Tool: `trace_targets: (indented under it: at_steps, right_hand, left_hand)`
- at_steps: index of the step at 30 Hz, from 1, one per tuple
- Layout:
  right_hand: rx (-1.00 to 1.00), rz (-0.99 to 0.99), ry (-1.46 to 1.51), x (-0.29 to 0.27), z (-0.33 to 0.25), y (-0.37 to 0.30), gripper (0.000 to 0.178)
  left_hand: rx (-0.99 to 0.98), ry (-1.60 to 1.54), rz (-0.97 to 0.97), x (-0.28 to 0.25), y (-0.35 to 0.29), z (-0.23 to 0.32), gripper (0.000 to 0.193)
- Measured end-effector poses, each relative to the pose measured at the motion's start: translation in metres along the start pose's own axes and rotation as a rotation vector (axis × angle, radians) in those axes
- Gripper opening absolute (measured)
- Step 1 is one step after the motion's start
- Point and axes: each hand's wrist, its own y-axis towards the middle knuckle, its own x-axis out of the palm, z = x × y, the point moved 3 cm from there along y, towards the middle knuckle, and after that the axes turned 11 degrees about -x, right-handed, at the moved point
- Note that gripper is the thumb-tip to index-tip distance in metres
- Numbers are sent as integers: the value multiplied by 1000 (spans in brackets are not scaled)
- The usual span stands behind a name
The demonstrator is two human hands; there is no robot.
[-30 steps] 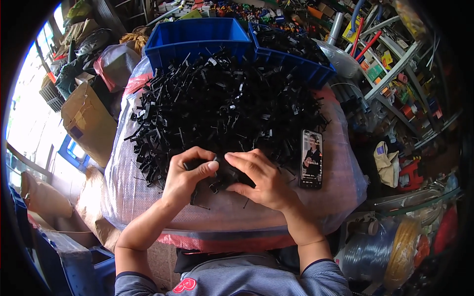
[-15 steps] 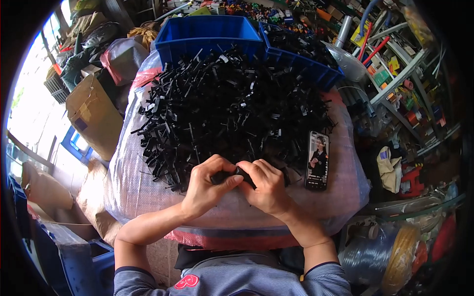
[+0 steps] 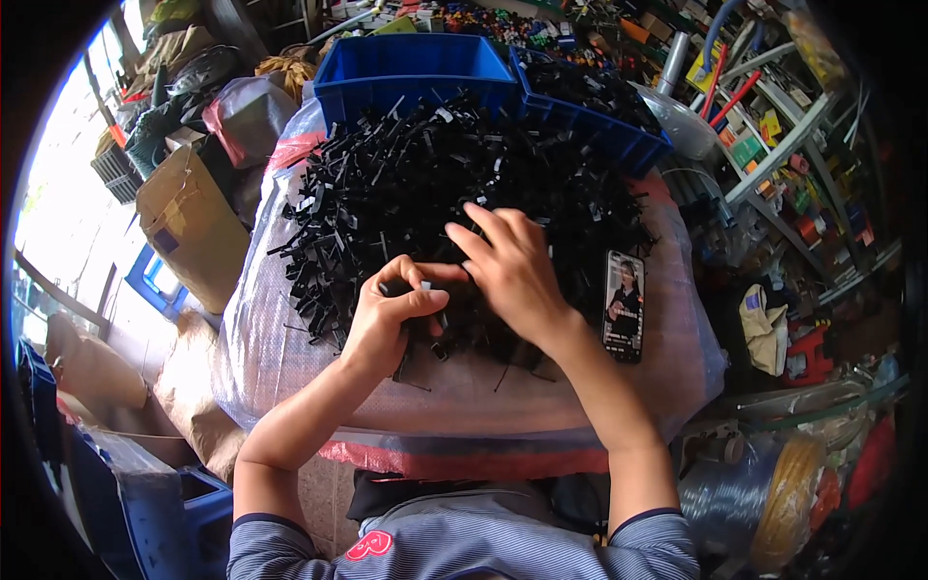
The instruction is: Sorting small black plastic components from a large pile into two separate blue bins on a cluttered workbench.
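Observation:
A big heap of small black plastic parts [image 3: 406,184], some with thin pins or shiny bits, covers the wrapped surface in front of me. At the heap's near edge my left hand [image 3: 382,314] pinches a small black part [image 3: 394,288] between thumb and fingers. A pale spot shows at its end, and the fingers cover much of it. To the right, over the heap, my right hand [image 3: 512,271] has its fingers apart and pointing away from me. I see nothing held in it, though its fingertips are slightly blurred.
Behind the heap stand a blue bin [image 3: 416,92] and a second blue bin [image 3: 590,121] with black parts in it. A phone [image 3: 623,307] with a lit screen lies at the right. Woven plastic sheeting [image 3: 290,387] covers the work surface. Cardboard [image 3: 193,222] stands at the left.
My hands, together on a black part before, are now apart. The right hand has opened and moved forward over the heap; the left has moved slightly forward and left.

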Motion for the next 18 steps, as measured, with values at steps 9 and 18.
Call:
trace_targets:
  at_steps: [9, 18]
  right_hand:
    - [722, 590, 1110, -19, 49, -19, 23]
    - [23, 453, 342, -29, -24, -23, 30]
  left_hand:
    - [-299, -163, -111, 1, 1, -1, 29]
    - [-383, -286, -301, 3, 1, -12, 25]
